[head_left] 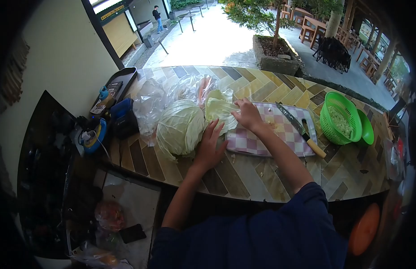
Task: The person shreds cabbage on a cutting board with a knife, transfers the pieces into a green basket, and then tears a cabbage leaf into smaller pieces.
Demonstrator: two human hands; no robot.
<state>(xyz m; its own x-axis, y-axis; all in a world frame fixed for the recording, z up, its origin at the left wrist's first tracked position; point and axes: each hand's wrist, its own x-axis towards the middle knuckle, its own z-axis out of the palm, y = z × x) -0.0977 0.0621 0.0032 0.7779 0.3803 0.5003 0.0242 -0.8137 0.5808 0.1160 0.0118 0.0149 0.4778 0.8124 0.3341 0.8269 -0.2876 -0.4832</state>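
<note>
- Left hand (210, 150): open, fingers spread, palm flat vs. the right flank of the cabbage head (180, 127). Touching it, not wrapped round it.
- Right hand (247, 115): lies on the loose leaves (219, 108), fingers bent down onto them. Can't tell if it pinches or just presses.
- The 2 hands are apart, right one farther from the body and just above-right of the left.
- Cabbage head: whole, pale green, sits on the desk (261, 177) just left of the cutting board (279, 134), approx. centre of the desk.
- Loose leaves: behind the head, touching it, overlapping the board's top-left corner.
- Cutting board: pink/white check, flat on the desk, a few small shreds on it near the right hand.
- Knife (302, 130): lies diagonally on the board's right side, blade pointing away, pale handle toward the person, well clear of both hands.
- Green colander (340, 117): right of the board, tilted, shredded cabbage inside. Green bowl (367, 127) touches its right side.
- Plastic bags (167, 94): clear, crumpled, behind and left of the head.
- Black tray (127, 76) w/ small items at the desk's far-left end; blue pouch (121, 109) near it.
</note>
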